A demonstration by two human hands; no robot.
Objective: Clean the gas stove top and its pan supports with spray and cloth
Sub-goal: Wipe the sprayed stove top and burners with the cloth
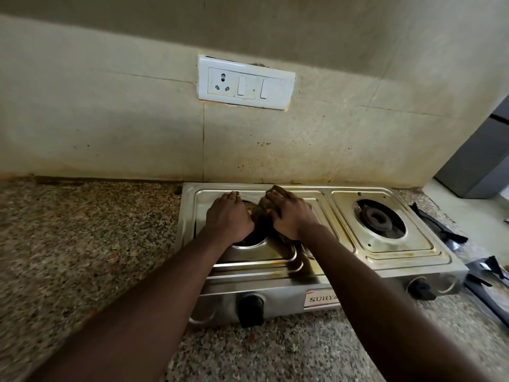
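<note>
A steel stove (pixel 385 260) is set on the speckled counter (pixel 82 244) against the wall. The left burner is hidden by both hands. The left hand (pixel 228 216) is laid flat by its opening, fingers (pixel 230 198) pressed together. A dark cloth (pixel 271 194) is pressed down under the right hand (pixel 292 216), fingers curled over it. The right burner (pixel 378 217) is uncovered. Black pan supports (pixel 438 224) are seen at the right edge, partly cut off.

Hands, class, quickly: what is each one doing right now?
Left hand: open, palm down on the stove top, holding nothing.
Right hand: pressing a dark scrub pad down, fingers over it.
</note>
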